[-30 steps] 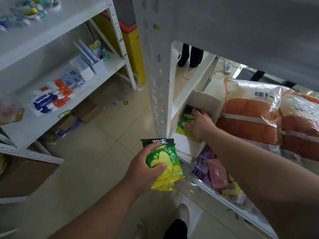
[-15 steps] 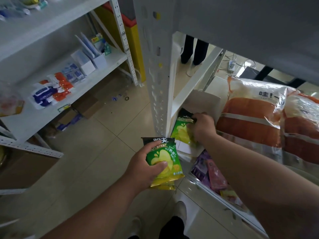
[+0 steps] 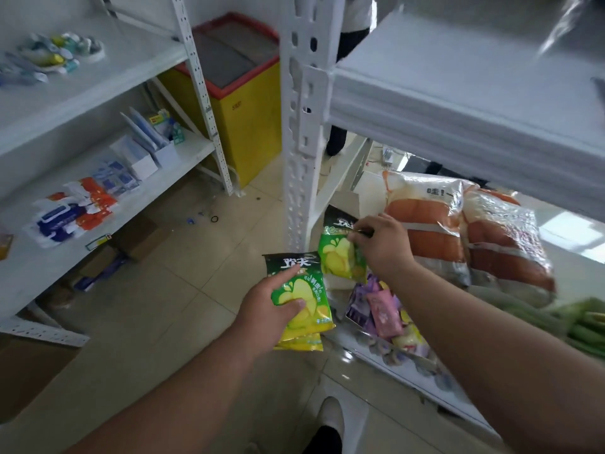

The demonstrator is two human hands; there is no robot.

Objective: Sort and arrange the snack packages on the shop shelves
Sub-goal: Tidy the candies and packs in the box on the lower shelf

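1. The left hand (image 3: 268,309) held a small stack of green and yellow snack packets (image 3: 299,301) over the floor, thumb curled across the front
2. The right hand (image 3: 381,249) pinched one more green packet (image 3: 340,257) by its top edge, at the end of the lower shelf (image 3: 409,378), close to the stack
3. It seemed an early stage: pink and purple packets (image 3: 379,309) lay mixed on that shelf, not sorted yet
4. The big orange and white bags (image 3: 432,224) showed "哇!"; the packets' own writing was too small to read surely
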